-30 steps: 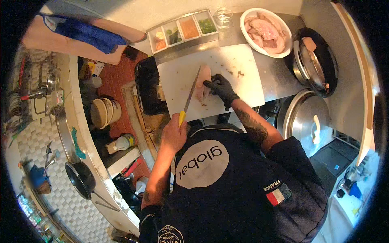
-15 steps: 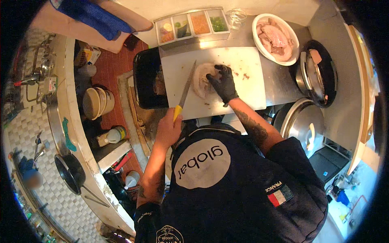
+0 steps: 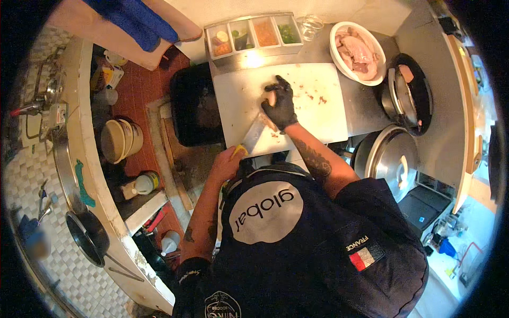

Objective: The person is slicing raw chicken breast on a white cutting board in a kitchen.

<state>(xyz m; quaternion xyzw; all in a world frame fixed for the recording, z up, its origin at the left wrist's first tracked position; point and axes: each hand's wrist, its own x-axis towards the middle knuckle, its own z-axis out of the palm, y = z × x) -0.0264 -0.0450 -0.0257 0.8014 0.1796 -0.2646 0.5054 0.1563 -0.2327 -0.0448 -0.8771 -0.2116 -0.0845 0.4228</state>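
Observation:
My left hand (image 3: 227,161), bare, is closed round the yellow handle of a knife (image 3: 254,133). Its broad blade lies low over the near-left part of the white cutting board (image 3: 323,119), with the tip close to my other hand. My right hand (image 3: 281,106), in a black glove, curls its fingers on a pale pink piece of meat (image 3: 271,98) at the board's middle. Much of the meat is hidden under the glove. Small brown scraps (image 3: 321,99) are scattered on the board to the right.
Behind the board stands a metal holder with tubs of cut vegetables (image 3: 265,33). A white bowl of raw meat (image 3: 358,53) is at the back right, near a black pan (image 3: 419,90) and a large lidded pot (image 3: 392,159). A black tray (image 3: 193,106) adjoins the board's left side.
The knife has swung from pointing away to lying slanted toward my right hand, its blade now showing broad. The round, flat meat no longer lies spread out; my gloved hand has shifted slightly left.

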